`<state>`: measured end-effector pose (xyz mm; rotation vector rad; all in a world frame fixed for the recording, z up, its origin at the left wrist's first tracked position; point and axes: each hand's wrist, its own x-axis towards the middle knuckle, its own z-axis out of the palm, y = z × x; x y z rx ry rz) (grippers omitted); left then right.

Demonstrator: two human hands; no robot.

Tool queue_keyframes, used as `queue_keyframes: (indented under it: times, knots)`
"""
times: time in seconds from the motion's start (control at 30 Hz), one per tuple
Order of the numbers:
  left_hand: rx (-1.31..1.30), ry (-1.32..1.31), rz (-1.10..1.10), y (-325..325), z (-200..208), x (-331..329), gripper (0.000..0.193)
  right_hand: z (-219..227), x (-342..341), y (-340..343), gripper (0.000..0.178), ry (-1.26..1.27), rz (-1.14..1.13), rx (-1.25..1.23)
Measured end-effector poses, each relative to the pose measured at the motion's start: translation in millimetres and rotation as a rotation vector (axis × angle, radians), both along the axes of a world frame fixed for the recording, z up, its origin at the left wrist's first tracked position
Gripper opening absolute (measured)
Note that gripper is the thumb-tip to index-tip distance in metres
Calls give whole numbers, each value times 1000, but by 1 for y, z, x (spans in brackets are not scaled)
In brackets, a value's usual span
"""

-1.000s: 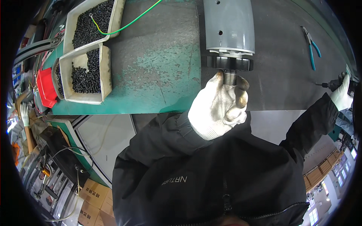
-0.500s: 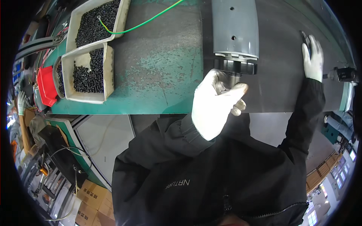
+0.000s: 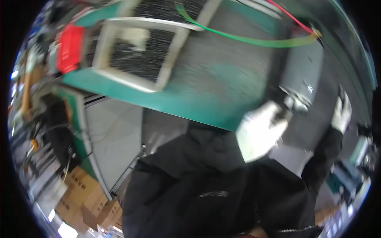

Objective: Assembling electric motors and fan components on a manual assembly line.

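A grey cylinder point(image 3: 303, 65) lies on the dark mat, its silvery end fitting point(image 3: 295, 99) turned toward me. At that end, my left hand point(image 3: 258, 133) in a white glove is closed on a dark threaded part point(image 3: 282, 113) with a wide black collar. Blur hides whether this part still touches the fitting. Farther right, my gloved right hand point(image 3: 342, 116) has its fingers closed round a slim dark tool point(image 3: 341, 93), whose tip sticks out past the fingertips; its kind does not show.
White bins point(image 3: 104, 47) of small black pieces stand on the left of the green bench point(image 3: 190, 115), beside a red bin point(image 3: 70, 47). A green-yellow wire point(image 3: 246, 39) crosses above them toward the cylinder. Cardboard boxes point(image 3: 77, 190) sit at lower left.
The view has swung, smearing the picture and shifting the bench things. The cylinder now looks tilted, with its far end and a red wire in sight. Both hands keep their grips.
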<state>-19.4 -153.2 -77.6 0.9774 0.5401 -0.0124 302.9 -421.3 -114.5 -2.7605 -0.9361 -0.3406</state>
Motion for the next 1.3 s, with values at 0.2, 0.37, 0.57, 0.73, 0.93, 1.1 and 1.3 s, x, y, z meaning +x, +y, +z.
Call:
queue_keyframes:
  times: [0.2, 0.37, 0.57, 0.73, 0.93, 1.1, 1.3]
  knots:
    - [1725, 152, 210, 153, 62, -87, 12, -16, 11, -53, 40, -224, -189, -100]
    - [2000, 820, 385, 340, 52, -155, 20, 1, -19, 1, 39, 698, -178, 1270]
    - [1923, 615, 166, 393, 21, -132, 28, -10, -27, 27, 34, 683, -271, 1111]
    - [1998, 660, 168, 415, 2, -120, 25, -17, -21, 21, 34, 695, -243, 1193]
    - [1807, 639, 42, 408, 13, -115, 26, -21, -22, 19, 34, 664, -191, 1178]
    - [1822, 593, 27, 410, 4, -116, 28, -21, -20, 16, 34, 675, -209, 1178]
    - [1693, 558, 7, 404, 13, -113, 26, -20, -23, 19, 34, 653, -208, 1166]
